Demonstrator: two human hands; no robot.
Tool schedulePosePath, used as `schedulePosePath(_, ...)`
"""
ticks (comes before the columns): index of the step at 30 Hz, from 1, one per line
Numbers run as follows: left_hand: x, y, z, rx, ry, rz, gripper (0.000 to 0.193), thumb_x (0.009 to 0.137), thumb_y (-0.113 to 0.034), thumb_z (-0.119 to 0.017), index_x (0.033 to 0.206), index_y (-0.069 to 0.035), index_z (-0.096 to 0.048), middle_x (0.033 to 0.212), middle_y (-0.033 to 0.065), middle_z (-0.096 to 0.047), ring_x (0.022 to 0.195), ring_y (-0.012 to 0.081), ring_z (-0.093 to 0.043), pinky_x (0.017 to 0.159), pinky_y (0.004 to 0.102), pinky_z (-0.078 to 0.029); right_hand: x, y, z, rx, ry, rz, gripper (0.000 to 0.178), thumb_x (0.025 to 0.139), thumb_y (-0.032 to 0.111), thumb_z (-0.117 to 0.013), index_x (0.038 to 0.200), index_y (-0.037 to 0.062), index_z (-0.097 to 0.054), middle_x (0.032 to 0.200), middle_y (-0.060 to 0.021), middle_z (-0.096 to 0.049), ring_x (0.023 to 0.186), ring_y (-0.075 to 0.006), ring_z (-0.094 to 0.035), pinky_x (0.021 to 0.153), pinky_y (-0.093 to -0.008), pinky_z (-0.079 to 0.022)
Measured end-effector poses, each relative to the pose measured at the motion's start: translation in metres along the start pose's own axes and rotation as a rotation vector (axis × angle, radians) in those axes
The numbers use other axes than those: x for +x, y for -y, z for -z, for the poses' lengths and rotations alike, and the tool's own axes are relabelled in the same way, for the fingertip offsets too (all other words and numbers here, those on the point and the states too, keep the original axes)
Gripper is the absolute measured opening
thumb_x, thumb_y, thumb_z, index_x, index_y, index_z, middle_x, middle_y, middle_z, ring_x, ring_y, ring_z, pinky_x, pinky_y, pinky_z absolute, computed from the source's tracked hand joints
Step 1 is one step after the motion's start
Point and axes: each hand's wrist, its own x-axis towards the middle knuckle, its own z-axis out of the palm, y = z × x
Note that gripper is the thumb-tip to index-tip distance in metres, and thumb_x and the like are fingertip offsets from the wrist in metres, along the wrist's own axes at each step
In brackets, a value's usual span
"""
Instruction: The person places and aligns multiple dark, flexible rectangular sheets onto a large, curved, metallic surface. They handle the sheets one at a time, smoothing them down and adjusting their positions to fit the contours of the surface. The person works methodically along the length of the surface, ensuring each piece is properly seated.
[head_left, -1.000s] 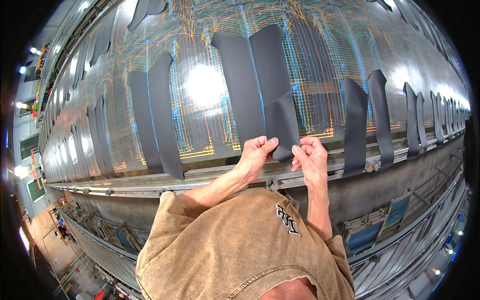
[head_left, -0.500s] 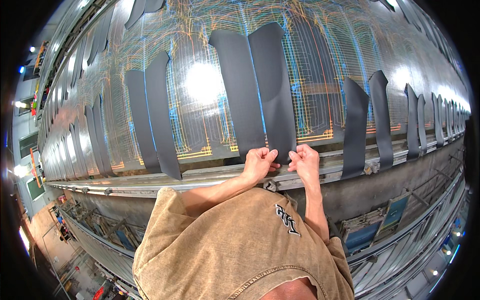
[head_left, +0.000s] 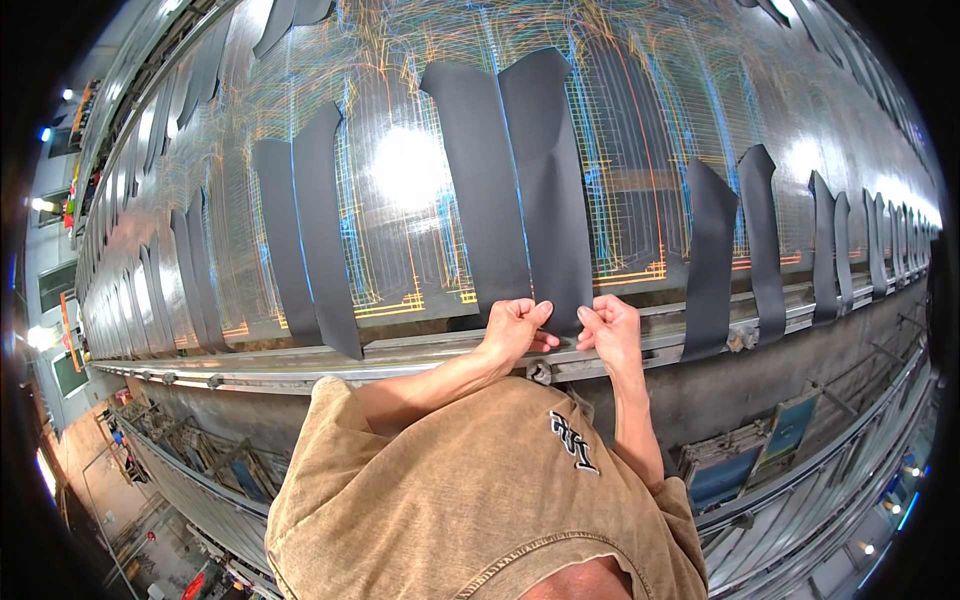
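Note:
A long black fabric panel [head_left: 552, 200] lies lengthwise on the printing table [head_left: 630, 240], its near end reaching over the metal rail. At that near end, my left hand [head_left: 516, 328] pinches the left corner between thumb and fingers. My right hand [head_left: 612, 326] pinches the right corner in the same way. Against its left side lies a matching black panel [head_left: 477, 190], with a blue line showing between the two. The panel in my hands bends slightly near its lower end; its far end rests flat.
A pair of black panels [head_left: 330, 230] lies to the left, and another black panel [head_left: 710, 250] to the right overhangs the metal rail [head_left: 440, 352]. Colored guide lines cover the tabletop. Blue framed screens [head_left: 725, 475] stand below the rail at right.
Both hands stay at the near corners, shifting only slightly. The panel's surface has settled: the darker curved patch near its upper half has faded.

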Motion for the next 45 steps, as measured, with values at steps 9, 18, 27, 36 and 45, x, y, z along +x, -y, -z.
schedulePosePath(9,0.014,0.007,-0.006,0.23,-0.163,-0.053,0.033,0.096,-0.022,-0.064,0.07,-0.002,-0.057,0.066,0.0036,-0.062,0.06,0.0184,-0.07,0.048,0.0291,-0.057,0.013,-0.013,-0.008,-0.164,-0.11,0.042,0.012,0.086,0.002,-0.068,0.082,-0.0036,-0.058,0.061,-0.0063,-0.061,0.048,-0.0111,-0.06,0.04,-0.0257,-0.049)
schedulePosePath(18,0.011,0.005,-0.011,0.187,-0.229,0.008,0.033,0.094,-0.024,-0.067,0.071,-0.001,-0.06,0.065,0.0052,-0.061,0.057,0.0191,-0.069,0.045,0.0291,-0.055,0.005,0.001,-0.011,-0.265,-0.135,-0.005,0.014,0.086,0.005,-0.068,0.08,-0.0009,-0.058,0.059,-0.0035,-0.059,0.047,-0.0086,-0.058,0.036,-0.0254,-0.042)
schedulePosePath(27,0.015,0.008,-0.008,0.132,-0.228,0.037,0.033,0.093,-0.024,-0.069,0.07,-0.002,-0.06,0.065,0.0049,-0.061,0.055,0.0177,-0.068,0.044,0.0279,-0.054,0.015,0.03,-0.008,-0.975,-0.32,0.614,0.029,0.087,0.025,-0.07,0.103,0.0009,-0.065,0.098,-0.0135,-0.068,0.099,-0.0386,-0.062,0.085,-0.0474,-0.049)
schedulePosePath(36,0.012,0.002,-0.013,0.19,-0.224,0.02,0.034,0.093,-0.023,-0.068,0.068,-0.001,-0.06,0.064,0.0027,-0.06,0.053,0.0166,-0.067,0.043,0.0268,-0.052,0.15,0.064,-0.041,-1.459,-0.018,1.054,0.078,0.096,0.058,-0.039,0.153,0.0074,-0.026,0.163,-0.0079,-0.014,0.15,-0.033,-0.005,0.119,-0.0595,-0.006)
schedulePosePath(45,0.011,0.007,-0.012,0.169,-0.226,-0.01,0.036,0.094,-0.023,-0.068,0.065,-0.003,-0.057,0.061,0.0016,-0.058,0.052,0.0157,-0.067,0.042,0.0262,-0.051,0.132,0.055,-0.039,-1.545,0.293,1.163,0.079,0.093,0.066,-0.031,0.153,0.015,-0.029,0.161,-0.0043,-0.021,0.149,-0.0359,-0.01,0.119,-0.0594,-0.007)
